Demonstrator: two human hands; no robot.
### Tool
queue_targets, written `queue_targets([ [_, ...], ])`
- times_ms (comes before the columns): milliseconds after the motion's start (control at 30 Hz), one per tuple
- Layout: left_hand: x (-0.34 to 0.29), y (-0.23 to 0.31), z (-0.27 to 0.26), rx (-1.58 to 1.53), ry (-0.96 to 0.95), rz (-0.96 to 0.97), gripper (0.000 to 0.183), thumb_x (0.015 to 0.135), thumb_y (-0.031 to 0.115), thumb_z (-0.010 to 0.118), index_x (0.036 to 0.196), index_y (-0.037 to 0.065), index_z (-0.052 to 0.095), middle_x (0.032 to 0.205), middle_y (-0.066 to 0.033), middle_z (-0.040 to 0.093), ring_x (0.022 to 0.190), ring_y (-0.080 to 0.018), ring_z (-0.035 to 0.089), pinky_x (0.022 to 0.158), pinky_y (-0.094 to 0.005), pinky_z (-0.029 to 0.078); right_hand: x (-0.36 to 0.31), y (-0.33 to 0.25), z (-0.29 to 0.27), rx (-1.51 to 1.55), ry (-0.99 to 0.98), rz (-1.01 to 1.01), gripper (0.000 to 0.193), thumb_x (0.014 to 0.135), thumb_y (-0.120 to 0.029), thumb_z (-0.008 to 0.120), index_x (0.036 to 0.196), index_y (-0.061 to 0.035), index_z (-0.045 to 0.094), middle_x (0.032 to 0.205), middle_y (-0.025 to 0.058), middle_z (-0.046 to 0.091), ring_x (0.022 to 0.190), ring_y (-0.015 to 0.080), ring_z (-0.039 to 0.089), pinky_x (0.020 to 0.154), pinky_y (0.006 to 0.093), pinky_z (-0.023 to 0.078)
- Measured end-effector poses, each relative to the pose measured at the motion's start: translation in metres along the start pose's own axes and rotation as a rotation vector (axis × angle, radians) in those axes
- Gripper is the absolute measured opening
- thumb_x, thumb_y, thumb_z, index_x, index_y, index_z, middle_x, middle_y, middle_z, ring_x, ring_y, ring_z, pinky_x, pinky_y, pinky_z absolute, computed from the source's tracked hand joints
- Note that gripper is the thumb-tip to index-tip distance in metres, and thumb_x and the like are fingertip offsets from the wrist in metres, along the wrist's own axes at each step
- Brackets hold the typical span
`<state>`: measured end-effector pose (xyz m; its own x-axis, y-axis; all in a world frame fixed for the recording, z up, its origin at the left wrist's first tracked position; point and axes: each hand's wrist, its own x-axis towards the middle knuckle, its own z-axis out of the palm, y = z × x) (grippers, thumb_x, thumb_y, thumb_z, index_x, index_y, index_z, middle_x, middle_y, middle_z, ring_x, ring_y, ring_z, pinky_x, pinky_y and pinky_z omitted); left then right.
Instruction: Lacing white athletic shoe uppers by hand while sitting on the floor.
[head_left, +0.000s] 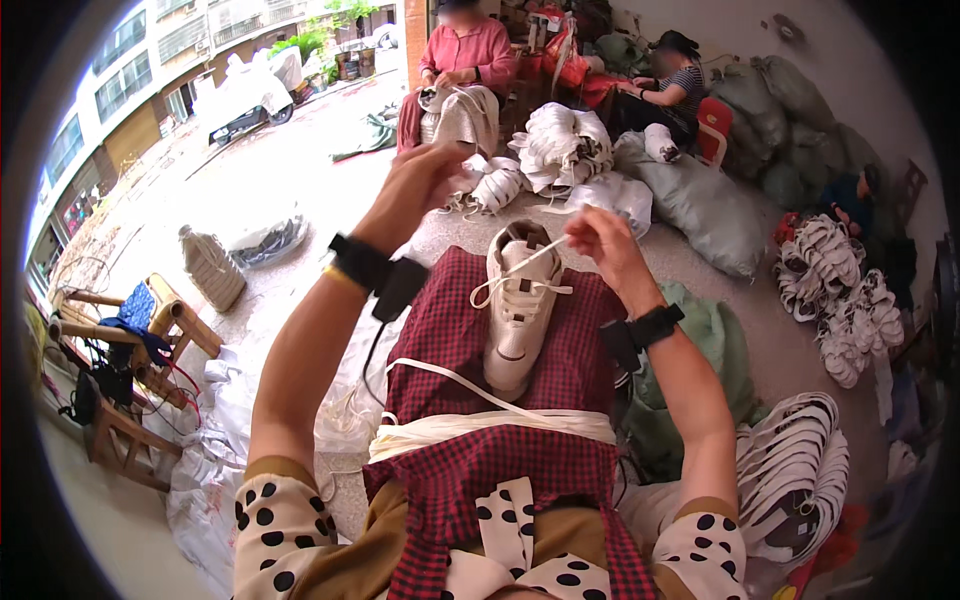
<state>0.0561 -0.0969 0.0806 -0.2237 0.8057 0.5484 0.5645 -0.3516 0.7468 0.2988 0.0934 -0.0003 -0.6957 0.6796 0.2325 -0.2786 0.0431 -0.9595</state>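
A cream lace-up sneaker (516, 340) rests on my lap, its toe toward me, on a red and black checked apron (440, 320). My right hand (606, 245) is raised at the right of the shoe's opening, fingers pinching a cream shoelace (535, 258) that runs across the tongue to the shoe's left side. A short loose part of lace sticks out left of those fingers. My left hand (425, 185) is up in the air, beyond and left of the shoe. Its fingers are loosely bent and somewhat blurred; no lace shows in them. A bundle of flat laces (490, 432) lies across my lap.
Two people sit at the back; one in pink handles pale material (465, 112). White shoe bundles (565, 148) and stuffed grey sacks (695, 205) lie before them. More shoes (825, 280) are piled at right, shoe parts (795, 480) near my right elbow. A bamboo frame (150, 330) stands left.
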Motion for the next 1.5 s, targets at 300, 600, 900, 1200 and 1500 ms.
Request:
queue_targets([
  [300,-0.101,-0.172,-0.039,-0.408,0.161,-0.692,0.037,0.097,0.025,0.054,0.124,-0.001,0.057,0.101,-0.0129,0.071,0.074,-0.0130,0.060,0.056,-0.0224,0.045,-0.057,0.034,-0.085,-0.039,0.262,0.279,0.030,0.092,-0.033,0.063,0.099,-0.0037,0.066,0.087,0.0066,0.071,0.070,0.0125,0.069,0.053,0.0223,0.049],
  [600,-0.077,-0.128,0.058,0.241,0.127,0.104,0.029,0.074,0.000,0.061,0.102,0.002,0.064,0.101,-0.0145,0.064,0.098,-0.0280,0.063,0.087,-0.0378,0.051,-0.056,0.031,-0.014,-0.962,0.080,-0.462,0.022,0.084,-0.009,0.060,0.102,0.0032,0.058,0.087,0.0199,0.069,0.084,0.0347,0.070,0.077,0.0398,0.056],
  [900,-0.064,-0.105,0.045,0.552,-0.200,0.344,0.017,0.091,0.008,0.058,0.105,0.006,0.067,0.094,-0.0119,0.061,0.086,-0.0325,0.062,0.078,-0.0402,0.053,-0.066,0.016,-0.027,-1.175,-0.228,-0.585,0.009,0.092,-0.009,0.057,0.090,-0.0007,0.061,0.083,0.0174,0.066,0.077,0.0373,0.066,0.066,0.0443,0.053],
  [1200,-0.079,-0.136,-0.047,0.883,-0.040,0.286,0.019,0.086,0.002,0.059,0.103,0.005,0.066,0.089,-0.0120,0.061,0.087,-0.0319,0.061,0.076,-0.0421,0.052,-0.070,-0.004,-0.121,-1.509,-0.041,-0.559,0.010,0.091,-0.010,0.050,0.089,-0.0033,0.057,0.082,0.0181,0.063,0.080,0.0383,0.065,0.068,0.0446,0.052],
  [1500,-0.116,-0.176,-0.035,1.018,0.298,0.251,0.011,0.083,0.000,0.063,0.091,0.004,0.071,0.087,-0.0141,0.059,0.084,-0.0302,0.059,0.078,-0.0396,0.047,-0.096,-0.004,-0.114,-1.540,0.399,-0.713,0.007,0.090,-0.004,0.056,0.093,-0.0041,0.063,0.094,0.0137,0.059,0.087,0.0325,0.062,0.073,0.0398,0.050],
])
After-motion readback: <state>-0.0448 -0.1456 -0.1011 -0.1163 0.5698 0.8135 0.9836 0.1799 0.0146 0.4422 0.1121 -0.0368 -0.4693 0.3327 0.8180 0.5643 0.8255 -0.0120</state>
